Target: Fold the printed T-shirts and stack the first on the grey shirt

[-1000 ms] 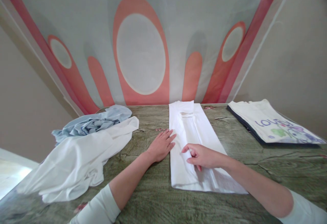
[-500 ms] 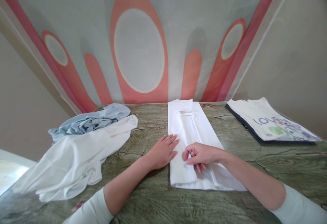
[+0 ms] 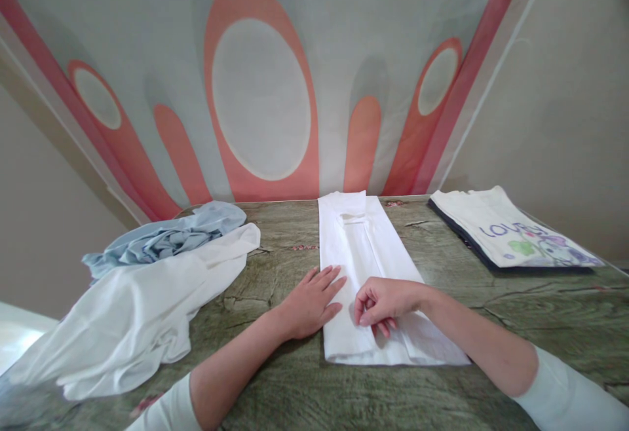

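Observation:
A white garment (image 3: 361,254), folded into a long narrow strip, lies down the middle of the green wood-grain table (image 3: 275,241). My left hand (image 3: 312,300) rests flat and open, fingers spread, on the strip's left edge near its front end. Beside it my right hand (image 3: 383,301) lies on the strip with its fingers curled into a pinch on a fold of the white cloth.
A crumpled white garment (image 3: 132,313) and a light blue one (image 3: 162,238) are heaped at the left. A folded stack topped by a printed white shirt (image 3: 511,234) sits at the back right. The patterned wall rises behind the table's far edge.
My left hand slid a little to the right onto the strip's edge. My right hand's fingers curled tighter onto the cloth and drew slightly toward me.

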A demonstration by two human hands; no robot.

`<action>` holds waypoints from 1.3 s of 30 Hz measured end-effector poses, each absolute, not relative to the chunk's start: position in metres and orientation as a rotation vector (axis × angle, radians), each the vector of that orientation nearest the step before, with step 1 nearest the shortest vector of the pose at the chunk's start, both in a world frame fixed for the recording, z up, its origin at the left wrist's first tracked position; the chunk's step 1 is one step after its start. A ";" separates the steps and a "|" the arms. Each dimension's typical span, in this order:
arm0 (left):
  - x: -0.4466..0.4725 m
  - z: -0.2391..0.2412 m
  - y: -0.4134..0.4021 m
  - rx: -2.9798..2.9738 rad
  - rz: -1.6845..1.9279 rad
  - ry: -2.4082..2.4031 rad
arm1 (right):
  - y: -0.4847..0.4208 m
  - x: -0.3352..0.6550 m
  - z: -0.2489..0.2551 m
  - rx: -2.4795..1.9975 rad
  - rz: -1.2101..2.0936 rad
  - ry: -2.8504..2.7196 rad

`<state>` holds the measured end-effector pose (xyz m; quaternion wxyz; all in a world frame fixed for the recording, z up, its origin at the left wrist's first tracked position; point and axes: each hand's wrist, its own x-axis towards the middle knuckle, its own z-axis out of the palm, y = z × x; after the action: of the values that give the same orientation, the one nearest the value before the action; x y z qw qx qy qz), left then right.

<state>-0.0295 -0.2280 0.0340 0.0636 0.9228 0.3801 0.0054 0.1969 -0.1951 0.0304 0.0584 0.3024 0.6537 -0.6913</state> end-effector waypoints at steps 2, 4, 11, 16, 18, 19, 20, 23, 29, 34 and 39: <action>-0.027 0.035 -0.233 2.783 -0.007 1.165 | -0.197 0.197 0.033 0.915 -2.094 1.931; -0.025 0.037 -0.241 2.775 -0.030 1.168 | -0.197 0.200 0.037 0.889 -2.083 1.884; -0.028 0.048 -0.266 2.724 0.008 1.025 | -0.183 0.209 0.040 1.310 -1.968 2.388; -0.032 0.056 -0.277 2.664 0.100 0.920 | -0.183 0.201 0.032 1.427 -1.326 3.159; -0.033 0.059 -0.282 2.618 0.159 0.937 | -0.186 0.199 0.029 1.253 -1.164 3.252; -0.033 0.060 -0.285 2.585 0.187 0.962 | -0.186 0.199 0.027 1.193 -1.123 3.258; -0.033 0.062 -0.287 2.547 0.215 0.998 | -0.186 0.199 0.026 1.162 -1.104 3.252; -0.035 0.064 -0.295 2.435 0.287 1.121 | -0.184 0.201 0.020 1.156 -1.143 3.209; -0.037 0.060 -0.307 2.318 0.281 1.250 | -0.179 0.201 0.013 1.162 -1.222 3.187; -0.033 0.057 -0.313 2.251 0.242 1.301 | -0.182 0.198 0.017 1.188 -1.201 3.185; -0.034 0.062 -0.313 2.307 0.169 1.246 | -0.182 0.198 0.018 1.196 -1.193 3.163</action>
<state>-0.0335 -0.3125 0.0616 0.2543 0.8492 0.4585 0.0621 0.1978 -0.1822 0.0176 -0.2204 0.3254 0.8604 -0.3245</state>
